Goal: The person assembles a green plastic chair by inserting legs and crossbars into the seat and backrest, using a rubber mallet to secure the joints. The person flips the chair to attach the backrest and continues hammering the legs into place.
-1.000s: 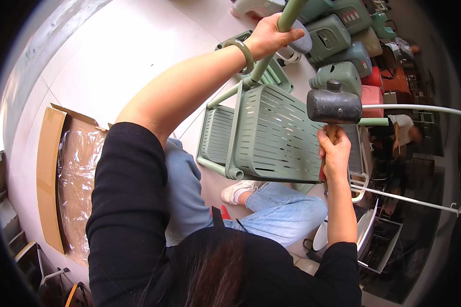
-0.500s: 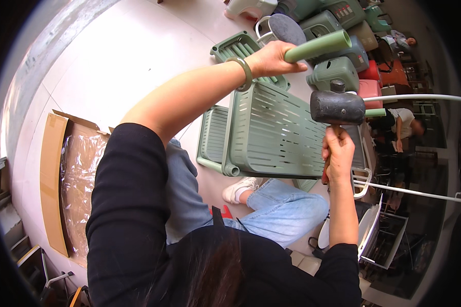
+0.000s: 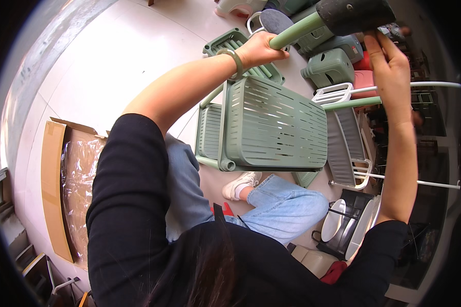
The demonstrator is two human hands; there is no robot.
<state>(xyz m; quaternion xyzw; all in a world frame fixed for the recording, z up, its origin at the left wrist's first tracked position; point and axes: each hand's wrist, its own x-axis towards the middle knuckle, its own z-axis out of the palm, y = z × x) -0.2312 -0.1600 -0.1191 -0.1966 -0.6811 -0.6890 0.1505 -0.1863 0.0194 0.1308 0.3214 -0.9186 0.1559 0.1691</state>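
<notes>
Mallet (image 3: 355, 15) higher, in right hand (image 3: 391, 71)

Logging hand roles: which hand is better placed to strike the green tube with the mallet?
Probably the right hand: it holds the mallet, while the left hand grips the tube near the mallet's head.

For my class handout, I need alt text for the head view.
The right hand holds a black mallet that hides the end of a green tube held in the left hand. Lower in view is a slotted green shelf.
</notes>
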